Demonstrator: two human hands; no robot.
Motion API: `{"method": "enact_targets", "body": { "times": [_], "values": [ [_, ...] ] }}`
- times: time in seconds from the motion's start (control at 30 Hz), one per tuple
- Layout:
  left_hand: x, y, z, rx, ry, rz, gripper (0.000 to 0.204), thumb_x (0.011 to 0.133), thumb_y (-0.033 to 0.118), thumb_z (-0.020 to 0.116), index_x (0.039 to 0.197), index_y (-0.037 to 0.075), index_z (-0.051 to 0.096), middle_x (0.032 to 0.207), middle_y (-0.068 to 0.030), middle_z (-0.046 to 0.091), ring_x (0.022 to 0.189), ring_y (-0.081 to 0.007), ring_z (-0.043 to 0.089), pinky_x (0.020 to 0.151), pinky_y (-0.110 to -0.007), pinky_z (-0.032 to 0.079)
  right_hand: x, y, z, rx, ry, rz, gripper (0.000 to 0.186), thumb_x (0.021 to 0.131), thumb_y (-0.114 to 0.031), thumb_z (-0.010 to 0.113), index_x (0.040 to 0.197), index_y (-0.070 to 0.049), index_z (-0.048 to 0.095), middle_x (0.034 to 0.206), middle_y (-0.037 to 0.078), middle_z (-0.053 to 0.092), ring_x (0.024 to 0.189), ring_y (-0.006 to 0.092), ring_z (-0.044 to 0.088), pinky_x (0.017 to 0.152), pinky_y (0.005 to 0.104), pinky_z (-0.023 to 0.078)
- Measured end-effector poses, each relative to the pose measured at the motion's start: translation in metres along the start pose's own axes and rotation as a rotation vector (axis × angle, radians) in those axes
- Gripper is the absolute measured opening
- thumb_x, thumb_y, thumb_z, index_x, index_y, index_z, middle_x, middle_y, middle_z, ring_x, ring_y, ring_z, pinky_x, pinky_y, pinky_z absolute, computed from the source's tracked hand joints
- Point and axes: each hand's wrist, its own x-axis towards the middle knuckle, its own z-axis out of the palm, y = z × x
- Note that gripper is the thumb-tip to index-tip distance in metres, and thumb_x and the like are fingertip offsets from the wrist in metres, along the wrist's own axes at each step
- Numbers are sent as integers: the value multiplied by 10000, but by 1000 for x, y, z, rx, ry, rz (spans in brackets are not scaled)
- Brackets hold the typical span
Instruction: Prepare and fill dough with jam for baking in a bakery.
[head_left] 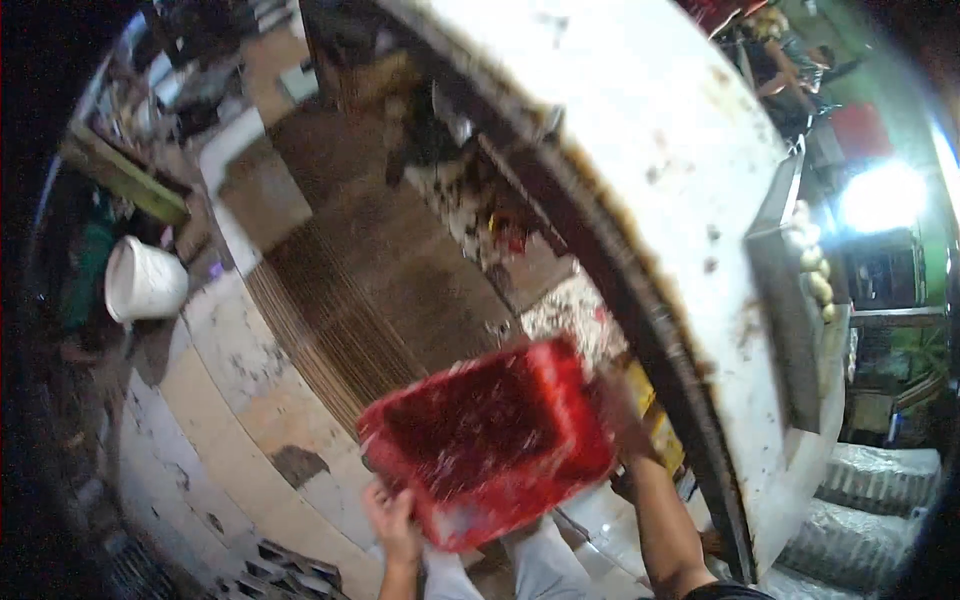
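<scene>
A red rectangular plastic tub is held up in front of my legs, tilted so its inside shows. Pale smears mark its walls, and motion blurs it. My left hand grips the near left rim, thumb on the edge. On the opposite side, my right hand holds the tub's right end beside the table; its fingers are mostly blurred and partly hidden.
A stained white table with a dark rusty edge runs along my right, carrying a metal tray. Flattened cardboard covers the tiled floor ahead. A white bucket stands at left. Wrapped stacks lie at lower right.
</scene>
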Motion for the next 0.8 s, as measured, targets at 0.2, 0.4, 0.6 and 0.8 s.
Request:
{"method": "enact_targets", "body": {
  "times": [0.2,0.4,0.6,0.8],
  "values": [
    [-84,239,-160,477,127,191,529,934,404,710,1318,92,523,1210,-136,607,1097,-302,587,985,-442,456,-162,-328,88,122,-354,503,640,1002,-592,526,1006,7,749,908,80,695,812,220,621,813,385,501],
    [-162,421,-161,124,118,335,344,992,268,637,1238,39,565,1141,-123,634,1015,-242,599,849,-398,500,-164,-494,78,618,-676,417,399,1026,-406,596,1032,-32,733,800,-42,657,686,21,553,616,193,430],
    [-163,488,-29,49,222,399,507,1012,193,477,1470,-24,472,1411,-178,582,1265,-332,587,1085,-455,458,-96,-609,-34,528,-534,12,363,1031,-349,563,1033,-27,731,827,-6,680,736,74,590,696,257,478],
    [-19,541,152,340,-286,470,282,953,215,643,1156,20,625,1085,-34,619,995,-131,568,925,-270,445,-18,-597,-155,644,-149,-48,309,997,-247,599,1120,11,716,911,34,714,736,109,592,717,273,473]
  ]
}}
